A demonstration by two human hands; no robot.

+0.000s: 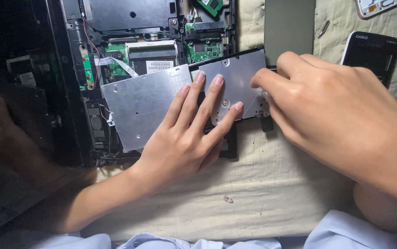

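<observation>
Left grip (194, 124) flat on drive (237, 85) | right grip (332, 110) pinching its edge | calculator (371, 53) nearby

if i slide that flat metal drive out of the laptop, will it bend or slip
The metal drive looks like a flat rigid box, so it probably won't bend. Its smooth bare surface may be slippery under the left hand. The right hand grips its edge, suggesting it's fairly light.

Cream quilted cloth (272, 193) covers work surface, creased, faintly stained; dim light, dark glossy panel (18, 115) at left.
</observation>
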